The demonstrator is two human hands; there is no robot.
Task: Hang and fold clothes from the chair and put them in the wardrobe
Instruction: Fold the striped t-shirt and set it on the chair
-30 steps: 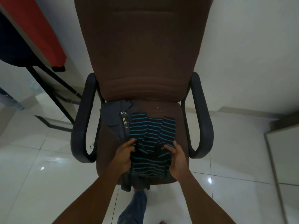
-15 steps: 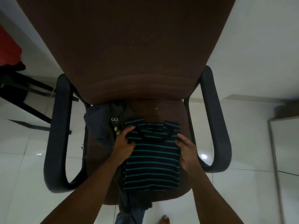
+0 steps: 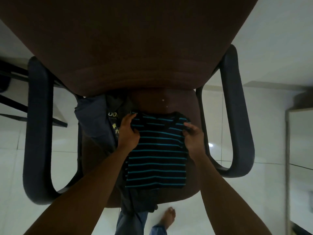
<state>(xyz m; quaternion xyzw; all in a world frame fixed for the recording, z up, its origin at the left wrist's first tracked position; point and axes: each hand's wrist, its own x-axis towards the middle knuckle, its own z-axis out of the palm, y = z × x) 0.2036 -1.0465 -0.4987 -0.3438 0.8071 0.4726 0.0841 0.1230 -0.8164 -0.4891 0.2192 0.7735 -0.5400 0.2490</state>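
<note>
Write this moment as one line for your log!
step: folding | left hand: grips striped shirt at top left corner | right hand: grips top right corner | shirt: lies on chair seat | beside it: grey clothes

Striped shirt (image 3: 156, 156), black with teal bands, folded flat on brown chair (image 3: 149, 53) seat, collar toward backrest. Grey shirt (image 3: 92, 119) crumpled beside it, partly underneath.

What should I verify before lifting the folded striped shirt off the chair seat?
1. Left hand grips the black teal-striped shirt at its top left corner: ok.
2. Right hand pinches its top right corner: ok.
3. Shirt lies folded flat on the brown fabric chair seat: ok.
4. Shirt free of the dark garment under its lower edge: cannot tell.
5. Route to the wardrobe: cannot tell.
</note>
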